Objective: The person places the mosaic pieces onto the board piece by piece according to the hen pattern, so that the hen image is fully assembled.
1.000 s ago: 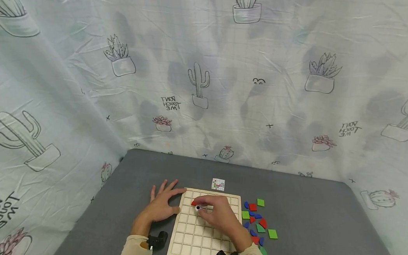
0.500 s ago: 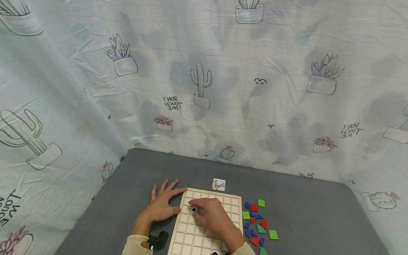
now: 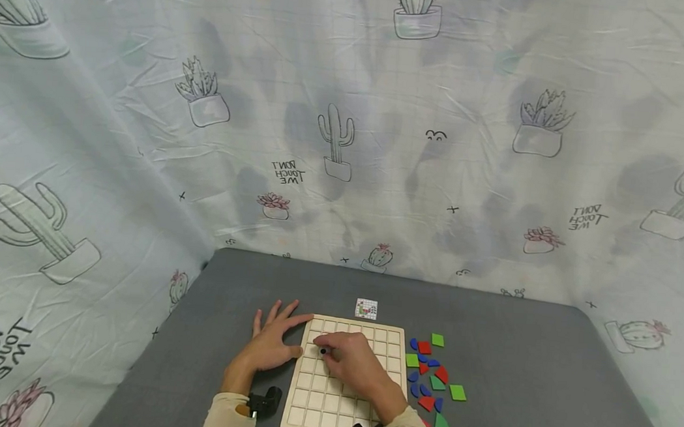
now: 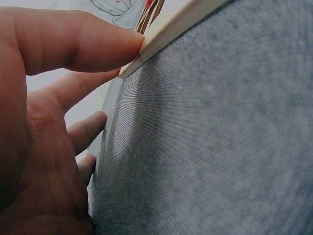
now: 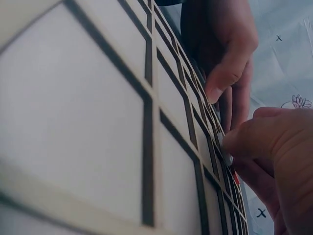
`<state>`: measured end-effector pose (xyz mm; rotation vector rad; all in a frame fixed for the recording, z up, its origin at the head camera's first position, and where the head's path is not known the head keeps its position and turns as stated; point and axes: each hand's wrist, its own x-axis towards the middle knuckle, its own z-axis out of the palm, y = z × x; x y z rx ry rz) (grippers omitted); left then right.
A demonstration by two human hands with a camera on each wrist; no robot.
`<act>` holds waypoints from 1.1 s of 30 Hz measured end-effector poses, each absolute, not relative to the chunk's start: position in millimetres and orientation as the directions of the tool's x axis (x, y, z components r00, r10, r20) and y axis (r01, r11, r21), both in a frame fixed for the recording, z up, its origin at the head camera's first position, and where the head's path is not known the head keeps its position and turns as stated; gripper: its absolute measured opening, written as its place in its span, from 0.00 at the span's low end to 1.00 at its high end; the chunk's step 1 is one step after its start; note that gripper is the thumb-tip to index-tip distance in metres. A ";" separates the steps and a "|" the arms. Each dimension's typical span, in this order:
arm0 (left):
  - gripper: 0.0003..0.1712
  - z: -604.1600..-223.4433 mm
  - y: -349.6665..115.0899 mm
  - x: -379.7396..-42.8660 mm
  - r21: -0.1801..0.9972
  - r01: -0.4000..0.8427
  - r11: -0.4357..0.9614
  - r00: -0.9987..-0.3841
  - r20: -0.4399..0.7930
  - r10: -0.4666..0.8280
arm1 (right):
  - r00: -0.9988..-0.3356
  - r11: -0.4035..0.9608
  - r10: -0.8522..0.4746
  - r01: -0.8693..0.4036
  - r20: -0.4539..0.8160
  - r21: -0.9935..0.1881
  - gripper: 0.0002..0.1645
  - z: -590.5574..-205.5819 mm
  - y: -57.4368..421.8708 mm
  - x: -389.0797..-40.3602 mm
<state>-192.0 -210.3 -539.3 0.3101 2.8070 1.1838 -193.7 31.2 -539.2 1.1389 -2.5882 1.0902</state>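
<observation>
My right hand [image 3: 356, 364] pinches a small white piece with a black dot [image 3: 324, 351] low over the upper left cells of a wooden grid board [image 3: 329, 422]. In the right wrist view, the white piece [image 5: 225, 152] shows between thumb and fingers, partly hidden by them, right at the grid. Just beyond it is a bit of a red piece [image 5: 236, 177]. My left hand [image 3: 272, 346] has its fingers spread. Its thumb [image 4: 112, 46] and index finger touch the board's left edge, the index near the top corner; the other fingers reach out over the grey table.
Several flat pieces lie right of the board: green squares [image 3: 457, 393], red pieces [image 3: 427, 403], blue pieces [image 3: 413, 377] and dark green ones [image 3: 442, 423]. A small printed pattern card [image 3: 366, 308] lies behind the board. A cactus-print curtain [image 3: 346, 142] surrounds the grey table [image 3: 520, 381].
My right hand has moved slightly left and down with the white dotted piece, which has turned and sits lower at the grid. The red piece beside it is now covered in the head view. The left hand stays.
</observation>
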 end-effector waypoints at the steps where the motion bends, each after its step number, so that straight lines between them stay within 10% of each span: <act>1: 0.41 -539.5 -210.4 -192.0 0.715 0.154 0.682 -0.977 0.005 0.215 | -0.714 0.455 -0.598 -0.676 0.363 -0.580 0.18 -538.3 32.0 -193.2; 33: 0.41 -538.1 -209.9 -190.5 0.713 0.156 0.684 -0.978 0.013 0.210 | -0.948 0.566 -0.180 -0.319 0.264 -0.760 0.19 -537.6 217.7 -111.4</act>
